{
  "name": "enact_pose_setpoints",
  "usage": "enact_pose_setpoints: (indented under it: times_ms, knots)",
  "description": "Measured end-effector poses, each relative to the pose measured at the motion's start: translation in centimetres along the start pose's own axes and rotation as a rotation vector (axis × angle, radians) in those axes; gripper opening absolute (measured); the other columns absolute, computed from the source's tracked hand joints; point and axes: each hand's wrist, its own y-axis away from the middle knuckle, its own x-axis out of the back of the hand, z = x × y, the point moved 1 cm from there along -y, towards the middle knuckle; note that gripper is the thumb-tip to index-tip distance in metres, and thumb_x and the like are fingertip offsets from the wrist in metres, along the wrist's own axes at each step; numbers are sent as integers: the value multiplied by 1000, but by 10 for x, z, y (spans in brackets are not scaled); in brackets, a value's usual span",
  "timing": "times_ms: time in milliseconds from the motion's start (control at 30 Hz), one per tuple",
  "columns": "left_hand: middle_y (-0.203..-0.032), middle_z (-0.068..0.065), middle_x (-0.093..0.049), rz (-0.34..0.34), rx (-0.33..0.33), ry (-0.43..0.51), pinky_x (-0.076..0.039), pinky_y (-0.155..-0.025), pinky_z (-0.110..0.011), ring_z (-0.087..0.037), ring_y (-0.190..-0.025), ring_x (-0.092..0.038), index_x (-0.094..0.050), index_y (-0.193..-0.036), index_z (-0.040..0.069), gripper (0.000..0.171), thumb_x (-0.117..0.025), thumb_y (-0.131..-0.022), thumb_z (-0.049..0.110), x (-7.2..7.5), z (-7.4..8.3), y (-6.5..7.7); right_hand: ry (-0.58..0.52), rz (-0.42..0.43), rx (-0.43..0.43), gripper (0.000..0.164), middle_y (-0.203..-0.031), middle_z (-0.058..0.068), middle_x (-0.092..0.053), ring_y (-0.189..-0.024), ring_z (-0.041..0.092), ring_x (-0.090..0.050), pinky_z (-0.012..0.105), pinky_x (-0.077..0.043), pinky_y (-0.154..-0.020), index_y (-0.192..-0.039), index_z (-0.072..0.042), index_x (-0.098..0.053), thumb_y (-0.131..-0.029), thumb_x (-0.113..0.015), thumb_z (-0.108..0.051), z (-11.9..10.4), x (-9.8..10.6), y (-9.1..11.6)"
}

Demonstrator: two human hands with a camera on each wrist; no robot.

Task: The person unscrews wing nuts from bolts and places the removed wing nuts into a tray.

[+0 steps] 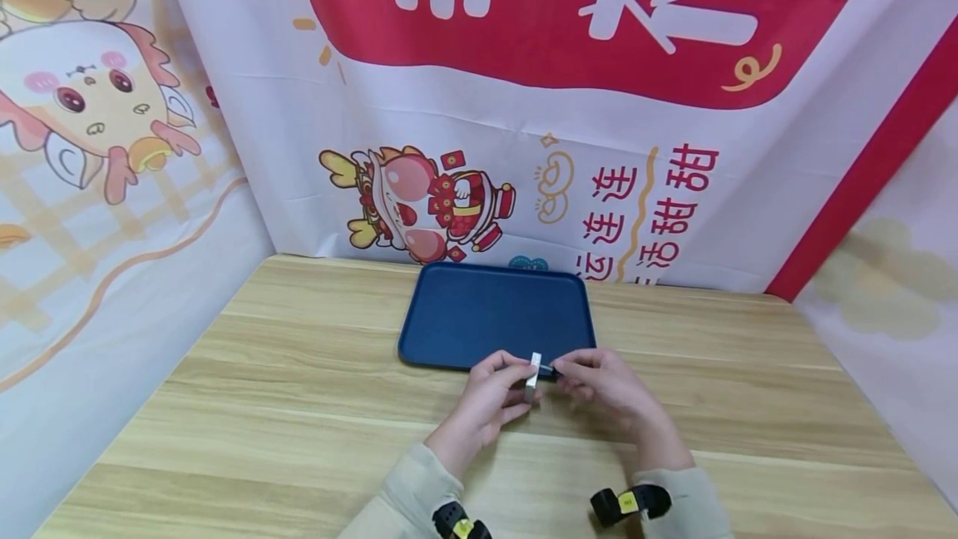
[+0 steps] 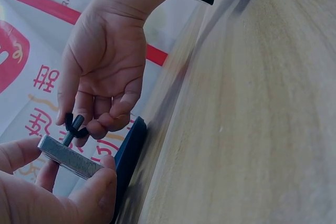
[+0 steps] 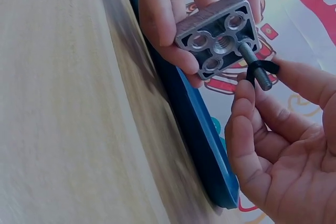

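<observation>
My left hand [image 1: 486, 402] holds a small square metal block [image 3: 211, 20] by its edges, between thumb and fingers. In the right wrist view its hollow face shows several round holes, one of them threaded. A threaded bolt [image 3: 248, 53] sticks out of that face near one side. Around the bolt sits a black wing nut [image 3: 270, 67], partway along, with the bolt's end protruding past it. My right hand [image 1: 609, 385] pinches the wing nut's wings between thumb and index finger. Both hands are held just above the table, at the near edge of a dark blue tray [image 1: 494, 314].
The tray lies flat on the wood-grain table [image 1: 314, 406], near its back edge. Behind it hangs a printed cloth [image 1: 464, 115] with red and white figures, and more cloth encloses both sides. Each wrist wears a black strap.
</observation>
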Motion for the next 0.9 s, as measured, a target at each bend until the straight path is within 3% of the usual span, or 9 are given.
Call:
enact_pose_setpoints:
  times_ms: [100, 300, 633, 900]
  knots:
    - [-111, -16, -70, -1, 5, -3, -57, -84, -41, -17, -80, -72, -61, -96, 13, 10, -69, -92, 18, 0, 0, 0, 23, -1, 12, 33, -93, 7, -68, -74, 15, -56, 27, -51, -69, -117, 4, -66, -96, -66, -22, 0, 1, 0]
    - [-113, -16, -69, -8, 15, -11, -56, -85, -41, -19, -83, -72, -61, -97, 13, 11, -69, -93, 19, 0, 1, 2, 106, 26, 61, 24, -106, 8, -67, -89, 19, -57, 32, -50, -78, -116, 0, -67, -95, -65, -11, -3, -1, 0]
    - [-113, -14, -69, -10, 8, -6, -56, -86, -44, -18, -82, -72, -61, -98, 13, 10, -68, -93, 19, 0, 1, 2, 256, 57, 152, 19, -99, 12, -60, -89, 24, -52, 34, -45, -79, -109, -4, -63, -91, -65, 1, -5, -7, 0]
    - [-109, -14, -70, -9, 8, 5, -56, -83, -40, -17, -80, -72, -61, -97, 14, 10, -69, -93, 19, 0, 1, 2, 264, 56, 179, 17, -100, 12, -61, -89, 25, -54, 34, -47, -77, -110, -1, -62, -94, -64, -5, -5, -9, 0]
